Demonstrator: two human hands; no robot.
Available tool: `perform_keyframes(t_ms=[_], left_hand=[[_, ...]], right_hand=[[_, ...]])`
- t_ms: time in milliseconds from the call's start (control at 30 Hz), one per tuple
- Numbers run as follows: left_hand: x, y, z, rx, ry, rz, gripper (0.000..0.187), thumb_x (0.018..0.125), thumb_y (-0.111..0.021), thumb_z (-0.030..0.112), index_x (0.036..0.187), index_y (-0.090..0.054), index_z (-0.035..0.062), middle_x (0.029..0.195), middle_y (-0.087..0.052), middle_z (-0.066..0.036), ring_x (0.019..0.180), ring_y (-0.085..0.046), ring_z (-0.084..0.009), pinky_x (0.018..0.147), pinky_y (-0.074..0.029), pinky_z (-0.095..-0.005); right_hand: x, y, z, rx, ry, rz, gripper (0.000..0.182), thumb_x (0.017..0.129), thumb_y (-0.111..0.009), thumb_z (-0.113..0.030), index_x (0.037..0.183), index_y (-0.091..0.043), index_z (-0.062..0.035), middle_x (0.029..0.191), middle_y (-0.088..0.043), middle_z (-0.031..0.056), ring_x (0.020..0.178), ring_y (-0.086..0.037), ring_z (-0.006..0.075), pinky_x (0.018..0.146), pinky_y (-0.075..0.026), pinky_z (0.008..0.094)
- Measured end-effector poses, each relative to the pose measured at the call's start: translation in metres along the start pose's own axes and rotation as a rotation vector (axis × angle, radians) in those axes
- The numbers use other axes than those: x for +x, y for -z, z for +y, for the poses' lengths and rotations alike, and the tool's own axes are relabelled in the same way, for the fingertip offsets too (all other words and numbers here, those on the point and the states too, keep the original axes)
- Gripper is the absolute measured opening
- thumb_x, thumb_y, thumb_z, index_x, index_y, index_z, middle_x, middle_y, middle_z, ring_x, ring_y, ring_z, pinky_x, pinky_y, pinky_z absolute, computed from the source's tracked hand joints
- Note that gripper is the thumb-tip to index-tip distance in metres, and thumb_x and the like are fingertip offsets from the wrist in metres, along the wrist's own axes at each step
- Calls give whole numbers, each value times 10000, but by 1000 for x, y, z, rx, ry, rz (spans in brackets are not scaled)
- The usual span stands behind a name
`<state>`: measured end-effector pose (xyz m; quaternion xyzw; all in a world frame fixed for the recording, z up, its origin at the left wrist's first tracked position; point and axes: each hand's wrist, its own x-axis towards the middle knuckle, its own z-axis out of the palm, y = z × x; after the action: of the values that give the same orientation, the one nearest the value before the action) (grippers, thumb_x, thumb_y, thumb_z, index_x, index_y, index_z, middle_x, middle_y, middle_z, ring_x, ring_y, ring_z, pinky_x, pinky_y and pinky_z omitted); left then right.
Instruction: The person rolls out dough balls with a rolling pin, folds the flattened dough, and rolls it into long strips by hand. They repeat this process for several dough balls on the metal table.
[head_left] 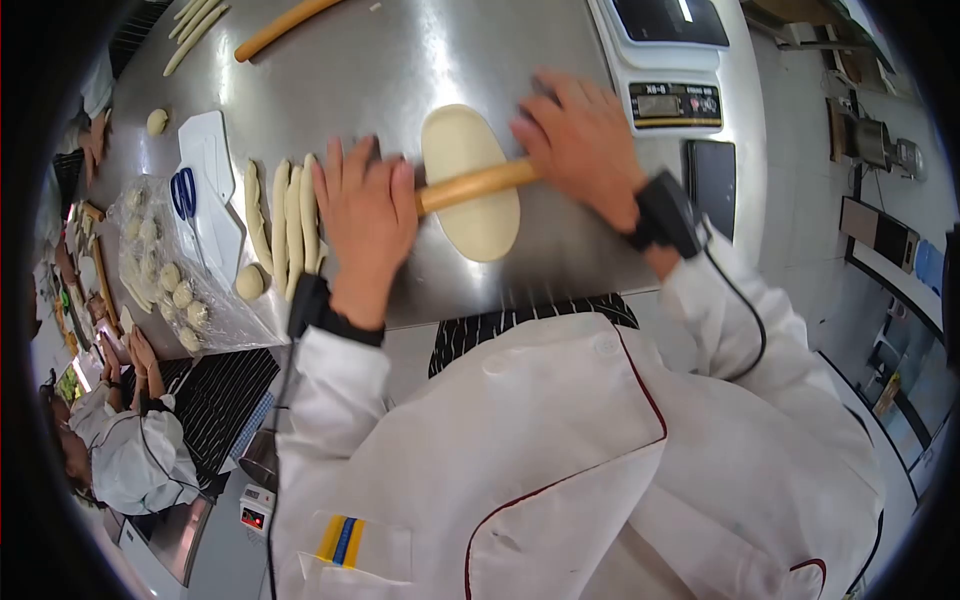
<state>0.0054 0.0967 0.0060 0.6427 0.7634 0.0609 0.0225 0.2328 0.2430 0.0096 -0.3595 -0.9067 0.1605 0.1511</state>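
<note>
A wooden rolling pin (478, 186) lies slightly tilted across a flattened oval of dough (462, 140) on the steel table. My left hand (368, 205) rests over the pin's left end, palm down, with its fingers stretched forward and apart. Over the right end, my right hand (585, 145) presses with its fingers extended and a little blurred. Both ends of the pin are hidden under my hands. Several dough strips (293, 215) lie just left of my left hand, and a small dough ball (250, 282) is near them.
Left of the strips are a white scraper (207, 145), blue-handled scissors (183, 192) and plastic-covered dough balls (170, 275). A second rolling pin (285, 28) lies at the back. On the right are a digital scale (675, 105) and a phone (711, 190). A co-worker (140, 440) works at far left.
</note>
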Motion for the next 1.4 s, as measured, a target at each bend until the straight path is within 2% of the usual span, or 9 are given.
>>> perform_keyframes(t_ms=[167, 567, 667, 733, 833, 1033, 1200, 1267, 1400], left_hand=[[17, -26, -1, 101, 108, 144, 549, 984, -459, 446, 1396, -520, 88, 1461, -462, -215, 1395, -358, -426, 1146, -237, -572], [-173, -32, 47, -107, -59, 247, 684, 926, -575, 360, 1469, -382, -7, 1541, -334, -214, 1434, -270, -427, 1173, -161, -562], [-168, -21, 38, -90, -69, 207, 606, 889, -644, 239, 1417, -455, 7, 1493, -407, -193, 1409, -305, -415, 1165, -198, -547], [-149, -4, 28, -363, -126, 213, 524, 841, -688, 149, 1332, -554, 23, 1411, -472, -195, 1345, -369, -411, 1118, -287, -550], [-84, 25, 11, -313, -96, 514, 453, 833, -705, 140, 1254, -598, 9, 1361, -508, -187, 1296, -415, -414, 1083, -338, -531], [70, -10, 25, -423, -339, 171, 412, 909, -638, 129, 1304, -573, 35, 1289, -551, -201, 1186, -510, -372, 1042, -415, -433], [98, -2, 16, -377, -594, -127, 211, 903, -633, 121, 1093, -654, 33, 1049, -657, -108, 1077, -569, -329, 909, -471, -440], [94, 8, 14, -532, -496, -291, 182, 900, -631, 111, 1063, -648, 32, 1019, -655, -109, 1021, -587, -324, 868, -481, -424], [72, 56, 20, -908, -304, -530, 191, 892, -631, 80, 1075, -635, 22, 936, -640, -116, 847, -614, -324, 771, -497, -378]], right_hand=[[8, -41, 19, -250, 28, 242, 448, 964, -518, -415, 1190, -655, -53, 1379, -546, 201, 1288, -508, 375, 1065, -381, 502], [-189, -17, -59, -293, -19, 129, 594, 882, -640, -365, 1409, -497, -130, 1478, -430, 88, 1385, -370, 287, 1127, -253, 500], [-169, 3, -52, -265, 38, 161, 506, 862, -678, -354, 1316, -577, -157, 1275, -561, 68, 1237, -494, 275, 1041, -337, 505], [-147, 14, -38, -200, 46, -171, 374, 856, -696, -333, 1176, -641, -147, 1018, -599, 63, 1024, -568, 280, 891, -427, 480], [-133, 16, -14, 2, -95, 40, 255, 885, -670, -297, 1049, -653, -103, 866, -571, 84, 880, -569, 298, 768, -457, 465], [-96, 11, -4, -61, -490, 118, 284, 867, -696, -253, 1081, -636, -76, 929, -563, 151, 897, -564, 345, 750, -462, 461], [-106, 33, -18, -75, -327, 289, 434, 783, -766, -195, 1165, -610, -59, 1048, -556, 157, 954, -558, 356, 830, -461, 457], [-101, 24, -38, 444, -294, 184, 503, 747, -786, -178, 1199, -599, -60, 1151, -550, 167, 1054, -544, 362, 969, -427, 453], [-78, -8, -61, 549, -255, 249, 464, 762, -773, -165, 1183, -606, -61, 1195, -572, 140, 1123, -537, 335, 1047, -390, 451]])
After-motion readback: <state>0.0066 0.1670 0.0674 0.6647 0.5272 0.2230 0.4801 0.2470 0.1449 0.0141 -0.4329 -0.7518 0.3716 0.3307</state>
